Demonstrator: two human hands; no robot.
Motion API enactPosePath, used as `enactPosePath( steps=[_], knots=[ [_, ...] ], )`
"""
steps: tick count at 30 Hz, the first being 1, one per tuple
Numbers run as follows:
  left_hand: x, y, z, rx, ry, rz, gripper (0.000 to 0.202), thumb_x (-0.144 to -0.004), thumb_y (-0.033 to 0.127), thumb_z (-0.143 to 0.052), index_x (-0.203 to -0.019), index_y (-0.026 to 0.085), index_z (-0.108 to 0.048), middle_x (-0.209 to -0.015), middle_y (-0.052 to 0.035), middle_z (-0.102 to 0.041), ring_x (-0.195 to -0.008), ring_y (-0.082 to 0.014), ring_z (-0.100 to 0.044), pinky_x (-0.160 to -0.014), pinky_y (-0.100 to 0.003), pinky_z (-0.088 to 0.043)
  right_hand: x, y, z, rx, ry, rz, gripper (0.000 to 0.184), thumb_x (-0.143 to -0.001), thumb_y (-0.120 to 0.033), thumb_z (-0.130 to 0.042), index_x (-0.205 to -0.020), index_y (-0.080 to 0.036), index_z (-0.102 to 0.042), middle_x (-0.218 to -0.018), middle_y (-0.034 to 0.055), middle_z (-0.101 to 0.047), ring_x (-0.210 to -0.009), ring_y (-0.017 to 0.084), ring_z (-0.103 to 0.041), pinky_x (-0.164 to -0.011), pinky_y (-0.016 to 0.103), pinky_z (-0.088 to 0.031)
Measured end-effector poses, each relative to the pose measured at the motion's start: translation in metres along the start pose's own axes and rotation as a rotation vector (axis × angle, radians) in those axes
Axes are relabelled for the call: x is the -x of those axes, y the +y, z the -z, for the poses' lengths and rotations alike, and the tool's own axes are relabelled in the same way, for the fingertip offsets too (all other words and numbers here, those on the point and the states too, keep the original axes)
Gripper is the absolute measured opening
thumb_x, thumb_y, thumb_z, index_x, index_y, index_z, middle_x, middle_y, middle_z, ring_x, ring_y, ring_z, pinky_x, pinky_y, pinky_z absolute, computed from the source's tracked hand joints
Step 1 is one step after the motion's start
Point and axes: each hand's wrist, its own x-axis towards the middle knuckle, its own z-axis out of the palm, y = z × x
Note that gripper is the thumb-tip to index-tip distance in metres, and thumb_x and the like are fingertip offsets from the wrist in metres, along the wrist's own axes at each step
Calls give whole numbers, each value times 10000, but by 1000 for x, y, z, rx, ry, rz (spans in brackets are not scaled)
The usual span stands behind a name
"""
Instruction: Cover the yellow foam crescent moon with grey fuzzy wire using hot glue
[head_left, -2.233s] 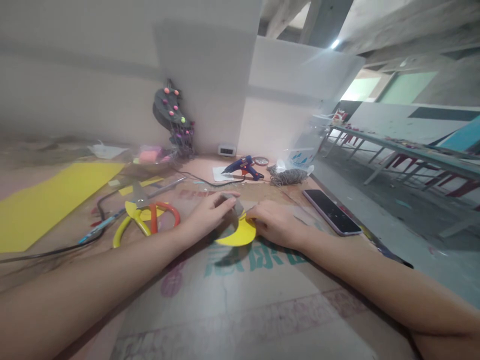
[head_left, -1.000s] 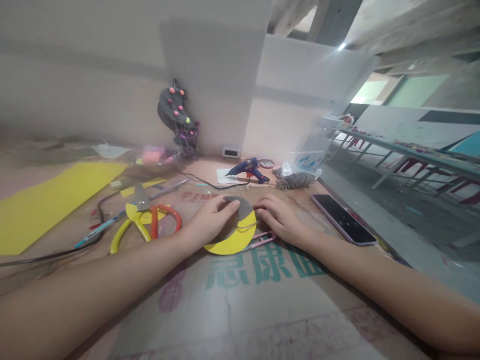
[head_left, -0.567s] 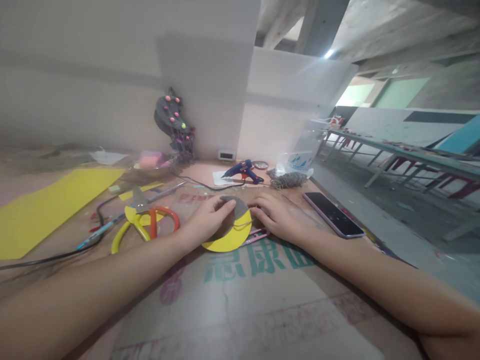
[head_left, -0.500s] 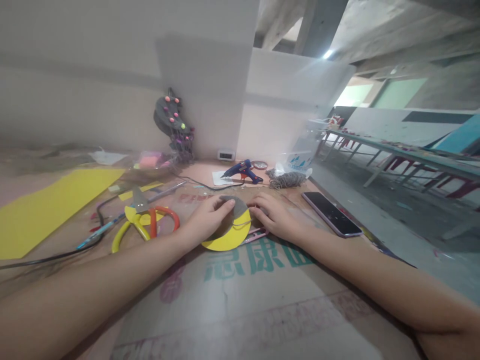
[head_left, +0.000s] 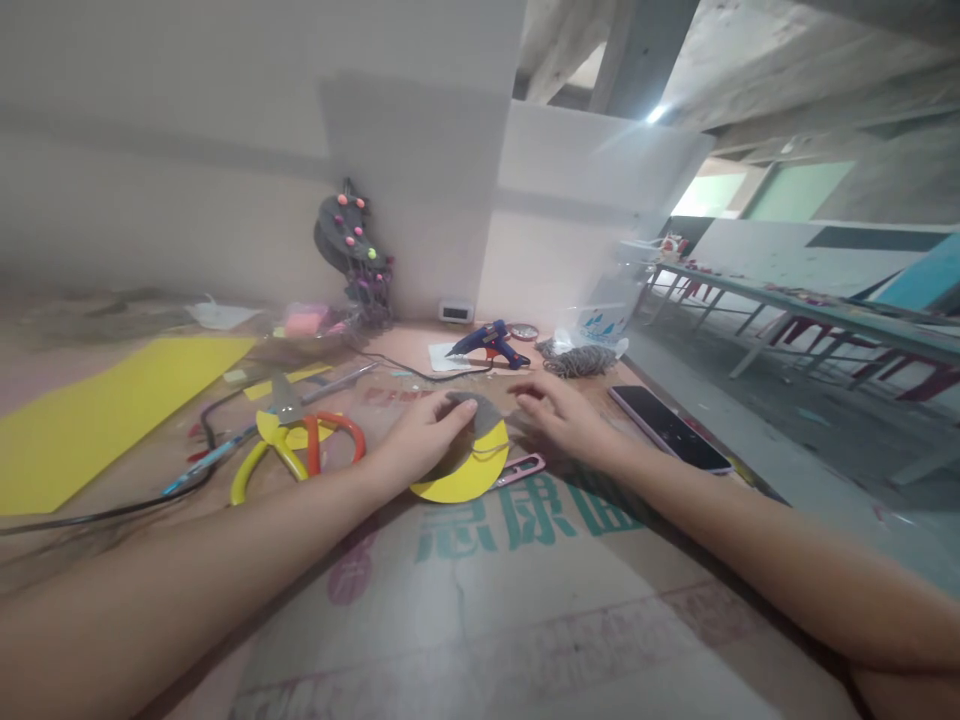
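Observation:
A yellow card disc (head_left: 466,482), with grey yarn (head_left: 484,415) wound over its upper part, lies tilted above the table. My left hand (head_left: 429,435) grips it from the left, thumb on the wound yarn. One loose strand crosses the yellow face toward the right. Just beyond the disc's right edge is my right hand (head_left: 559,412), its fingers bent together around the yarn's free end; the fingertips are blurred. A pink-handled cutter (head_left: 523,468) lies on the table beneath, between disc and right wrist.
Left of my left forearm lie yellow-handled pliers (head_left: 274,450), orange-handled scissors (head_left: 346,425) and a yellow sheet (head_left: 112,410). At the back are a blue glue gun (head_left: 491,342), a yarn bundle (head_left: 577,360) and a grey crescent ornament (head_left: 341,235). A phone (head_left: 670,428) lies right.
My right hand has moved a little up and right, away from the disc's edge, uncovering more of the pink cutter. My left hand keeps its grip. The view has shifted slightly.

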Motion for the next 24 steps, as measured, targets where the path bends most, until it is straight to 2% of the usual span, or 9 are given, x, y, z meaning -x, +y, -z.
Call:
enactPosePath(
  steps=[3,9,12,17,24],
  knots=[
    [-1,-4,0,-8,6,10,278,-850,422,-539,-753,175,-620,-572,9,-581,-589,-152,-545,-566,-256,-416,-11,14,14,-121,88,-204,224,-906,-321,-535,-1053,-191,-642,-1082,67,-673,-1037,217,-601,-931,388,-456],
    [-2,-7,-1,-15,-3,14,289,-875,420,-522,-762,175,-626,-588,14,-583,-582,-139,-541,-565,-244,-400,-25,52,17,-208,78,-352,273,-836,-323,-588,-1034,-144,-644,-1056,100,-697,-953,219,-645,-875,393,-505],
    [-1,-8,-1,-18,-6,4,277,-881,411,-516,-788,175,-628,-632,6,-612,-611,-142,-557,-586,-246,-406,-26,60,15,-240,64,-377,288,-830,-328,-597,-1049,-149,-645,-1097,109,-693,-980,219,-650,-887,390,-511],
    [0,-8,-1,-14,-7,-8,272,-878,413,-526,-809,173,-634,-690,-4,-652,-663,-151,-589,-636,-252,-428,-28,59,17,-210,71,-382,300,-841,-288,-590,-1106,-149,-613,-1140,112,-678,-1036,207,-641,-952,387,-488],
    [-2,-6,-2,43,-17,10,253,-862,396,-547,-828,169,-653,-665,-9,-656,-661,-161,-602,-660,-263,-448,-45,60,10,-95,18,-360,322,-840,-257,-607,-1141,-144,-624,-1193,129,-669,-1063,231,-643,-971,394,-478]
  ],
)
